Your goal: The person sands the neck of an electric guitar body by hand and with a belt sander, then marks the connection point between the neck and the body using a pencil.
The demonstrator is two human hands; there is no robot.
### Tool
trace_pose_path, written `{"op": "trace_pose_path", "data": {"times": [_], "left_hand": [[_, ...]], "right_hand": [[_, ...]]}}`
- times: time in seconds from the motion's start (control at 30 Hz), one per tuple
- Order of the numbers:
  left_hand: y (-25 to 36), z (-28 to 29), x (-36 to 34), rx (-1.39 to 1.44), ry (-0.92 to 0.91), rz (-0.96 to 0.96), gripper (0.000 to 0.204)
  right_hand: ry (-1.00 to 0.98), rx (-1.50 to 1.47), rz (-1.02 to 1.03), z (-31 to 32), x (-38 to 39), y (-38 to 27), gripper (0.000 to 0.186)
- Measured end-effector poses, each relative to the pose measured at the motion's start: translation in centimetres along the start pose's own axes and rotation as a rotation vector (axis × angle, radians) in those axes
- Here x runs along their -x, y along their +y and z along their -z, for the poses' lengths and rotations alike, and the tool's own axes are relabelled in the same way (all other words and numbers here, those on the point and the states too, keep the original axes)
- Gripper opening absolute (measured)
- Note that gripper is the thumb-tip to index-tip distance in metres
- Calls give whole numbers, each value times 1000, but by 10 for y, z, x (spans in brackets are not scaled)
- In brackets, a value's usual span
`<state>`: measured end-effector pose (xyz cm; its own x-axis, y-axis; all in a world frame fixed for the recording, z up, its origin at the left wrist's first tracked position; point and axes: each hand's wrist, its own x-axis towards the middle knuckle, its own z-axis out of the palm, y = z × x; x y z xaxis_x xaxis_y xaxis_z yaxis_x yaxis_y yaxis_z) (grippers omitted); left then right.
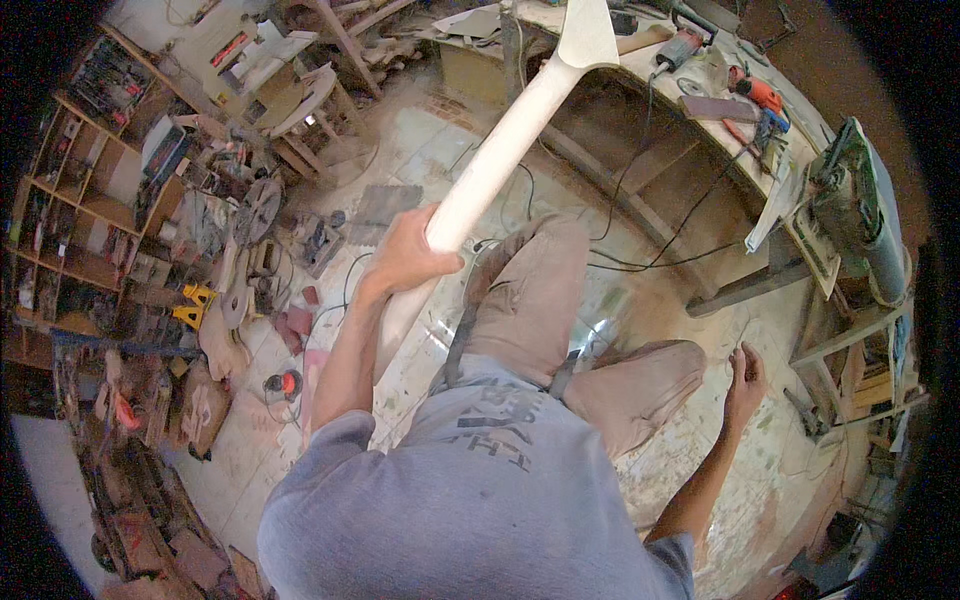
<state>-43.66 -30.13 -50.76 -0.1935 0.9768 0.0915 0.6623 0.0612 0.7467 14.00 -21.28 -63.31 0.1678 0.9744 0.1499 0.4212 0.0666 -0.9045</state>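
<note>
My left hand (pixel 412 252) is wrapped round a long pale wooden piece, much like a guitar neck (pixel 500 150). Its rounded shaft slants up to the right and flares into a broad flat end at the top. The lower end runs down beside my left forearm, partly hidden by it. Out to the right, my right hand (pixel 744 385) hangs low over the floor near my right knee. Its fingers are slightly apart, and I see nothing held in them.
A workbench (pixel 690 110) curves along the upper right, bearing a grey-red power tool (pixel 680 47) and an orange one (pixel 762 95). Black cords trail below it. Shelves (pixel 85 205) stand at the left. Wooden offcuts, a yellow object (pixel 195 305) and a red-black tool (pixel 285 383) lie on the left floor.
</note>
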Motion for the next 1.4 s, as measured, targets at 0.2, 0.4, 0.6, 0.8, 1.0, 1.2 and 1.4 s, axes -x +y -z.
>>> {"op": "trace_pose_path", "data": {"times": [0.2, 0.4, 0.6, 0.8, 1.0, 1.2, 1.4], "left_hand": [[-20, -18, -32, 32, -54, -121, 60], [-7, -37, -67, 101, -88, -182, 60], [20, -68, -80, 261, -177, -157, 62], [33, -73, -80, 400, -256, -153, 62], [47, -104, -90, 361, -139, -364, 60], [55, -112, -87, 505, 21, -291, 73], [116, -165, -112, 784, -329, -373, 52]], "right_hand": [[33, 72, -41, 23, 27, 0, 34], [220, -134, -139, 49, 77, 4, 29], [281, -110, -144, 69, 105, -9, 29], [259, -147, -148, 56, 144, -18, 28], [297, -122, -86, 50, 165, -1, 24], [255, -94, -126, 7, 135, -44, 30], [363, -154, -94, 11, 137, -37, 32]]}}
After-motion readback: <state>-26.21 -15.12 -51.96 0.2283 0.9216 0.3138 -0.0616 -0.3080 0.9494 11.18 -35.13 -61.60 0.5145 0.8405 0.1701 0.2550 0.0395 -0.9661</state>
